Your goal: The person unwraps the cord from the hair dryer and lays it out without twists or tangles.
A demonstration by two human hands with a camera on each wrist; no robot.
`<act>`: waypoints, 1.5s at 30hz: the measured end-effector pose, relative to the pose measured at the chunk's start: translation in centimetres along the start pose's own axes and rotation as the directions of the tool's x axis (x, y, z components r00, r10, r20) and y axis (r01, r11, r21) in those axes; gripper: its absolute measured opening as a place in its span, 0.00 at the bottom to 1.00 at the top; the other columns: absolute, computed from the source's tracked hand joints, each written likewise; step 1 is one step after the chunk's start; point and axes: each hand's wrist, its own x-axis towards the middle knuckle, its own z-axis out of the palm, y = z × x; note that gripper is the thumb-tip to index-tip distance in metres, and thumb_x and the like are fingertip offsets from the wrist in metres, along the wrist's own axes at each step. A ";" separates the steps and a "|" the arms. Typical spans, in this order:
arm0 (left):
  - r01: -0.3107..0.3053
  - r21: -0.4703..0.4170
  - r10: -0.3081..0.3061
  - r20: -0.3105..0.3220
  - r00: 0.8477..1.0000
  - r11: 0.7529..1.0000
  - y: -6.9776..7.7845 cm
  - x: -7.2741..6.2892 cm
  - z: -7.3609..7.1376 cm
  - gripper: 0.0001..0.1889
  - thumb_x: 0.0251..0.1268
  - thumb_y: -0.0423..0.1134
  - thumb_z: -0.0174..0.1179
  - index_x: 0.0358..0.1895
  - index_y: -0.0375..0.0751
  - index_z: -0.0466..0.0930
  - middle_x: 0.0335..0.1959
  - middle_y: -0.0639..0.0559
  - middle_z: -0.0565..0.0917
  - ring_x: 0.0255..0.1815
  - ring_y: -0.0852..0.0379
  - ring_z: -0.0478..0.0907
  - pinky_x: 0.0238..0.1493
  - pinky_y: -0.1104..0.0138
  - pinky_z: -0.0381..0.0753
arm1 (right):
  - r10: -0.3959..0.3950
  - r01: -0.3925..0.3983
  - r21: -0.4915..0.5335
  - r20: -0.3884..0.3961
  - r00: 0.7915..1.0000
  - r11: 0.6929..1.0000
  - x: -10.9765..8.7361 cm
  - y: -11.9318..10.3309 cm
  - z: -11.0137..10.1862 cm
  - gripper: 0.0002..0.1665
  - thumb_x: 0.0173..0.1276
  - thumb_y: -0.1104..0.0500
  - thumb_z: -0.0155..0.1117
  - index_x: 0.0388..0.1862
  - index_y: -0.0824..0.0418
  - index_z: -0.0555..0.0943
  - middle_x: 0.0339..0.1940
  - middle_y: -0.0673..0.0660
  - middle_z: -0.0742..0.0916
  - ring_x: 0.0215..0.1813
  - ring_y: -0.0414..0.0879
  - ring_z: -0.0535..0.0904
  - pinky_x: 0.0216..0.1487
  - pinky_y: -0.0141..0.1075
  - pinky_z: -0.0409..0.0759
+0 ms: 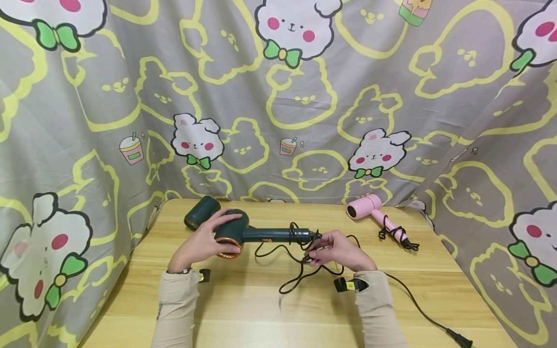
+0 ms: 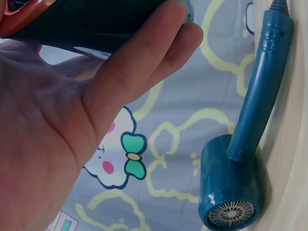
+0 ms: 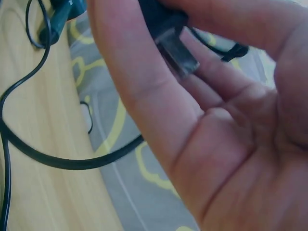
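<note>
My left hand (image 1: 209, 241) grips the head of a dark green hair dryer (image 1: 274, 235) with a copper-coloured rim, fingers over the top and thumb low at the rim. Its handle points right, with black cord wound round the end. In the left wrist view, the dryer's dark body (image 2: 96, 29) lies against the fingers. Beside the handle's end, my right hand (image 1: 337, 251) pinches a black plug (image 3: 166, 29) between thumb and fingers. A flat metal prong shows in the right wrist view. Loose black cord (image 1: 289, 290) loops below the handle.
Behind the left hand lies a second green hair dryer (image 1: 202, 212), its handle mostly hidden in the head view. A pink hair dryer (image 1: 365, 207) with its cord wrapped lies at the back right. Another black plug (image 1: 459, 337) rests near the front right. Patterned curtains (image 1: 304, 121) surround the wooden table (image 1: 243, 309).
</note>
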 end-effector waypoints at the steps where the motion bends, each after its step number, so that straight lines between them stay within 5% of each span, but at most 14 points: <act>1: -0.004 0.000 0.004 0.007 1.000 1.000 0.0 0.1 0.0 0.43 0.47 0.57 0.82 0.71 0.72 0.72 0.83 0.52 0.58 0.73 0.36 0.70 0.65 0.42 0.74 | 0.010 -0.009 0.013 -0.027 1.000 1.000 0.0 0.2 -0.1 0.16 0.71 0.66 0.67 0.53 0.77 0.82 0.46 0.69 0.91 0.45 0.61 0.91 0.53 0.57 0.85; 7: -0.014 0.008 0.014 0.034 0.999 1.000 0.3 0.3 0.3 0.43 0.47 0.58 0.81 0.71 0.72 0.73 0.84 0.51 0.57 0.74 0.35 0.69 0.65 0.43 0.74 | 0.031 -0.018 0.081 -0.163 0.986 0.997 -0.1 0.5 -0.6 0.17 0.69 0.73 0.62 0.53 0.81 0.77 0.43 0.67 0.91 0.42 0.54 0.92 0.53 0.51 0.86; 14: -0.001 0.025 0.000 0.058 0.998 1.000 0.3 0.4 0.6 0.43 0.47 0.60 0.81 0.71 0.72 0.72 0.84 0.50 0.57 0.74 0.33 0.68 0.63 0.44 0.75 | 0.043 -0.033 0.046 -0.250 0.967 0.998 -0.3 0.4 -1.0 0.17 0.71 0.71 0.60 0.55 0.80 0.78 0.47 0.67 0.90 0.39 0.46 0.91 0.49 0.43 0.88; 29: -0.023 0.042 0.020 0.077 0.997 0.999 0.1 0.7 1.0 0.43 0.48 0.60 0.80 0.72 0.70 0.73 0.83 0.48 0.58 0.76 0.32 0.67 0.63 0.44 0.76 | 0.037 -0.028 0.031 -0.356 0.934 0.999 0.0 0.0 -0.9 0.17 0.74 0.62 0.67 0.52 0.75 0.83 0.43 0.55 0.92 0.38 0.39 0.88 0.44 0.34 0.87; 45: -0.019 0.045 0.016 0.072 0.997 0.999 0.0 0.6 0.8 0.43 0.48 0.60 0.80 0.71 0.70 0.73 0.83 0.48 0.58 0.75 0.33 0.67 0.63 0.44 0.76 | 0.036 -0.044 -0.014 -0.368 0.929 0.999 0.2 -0.1 -0.7 0.18 0.76 0.59 0.65 0.54 0.73 0.83 0.43 0.55 0.92 0.38 0.38 0.88 0.45 0.34 0.86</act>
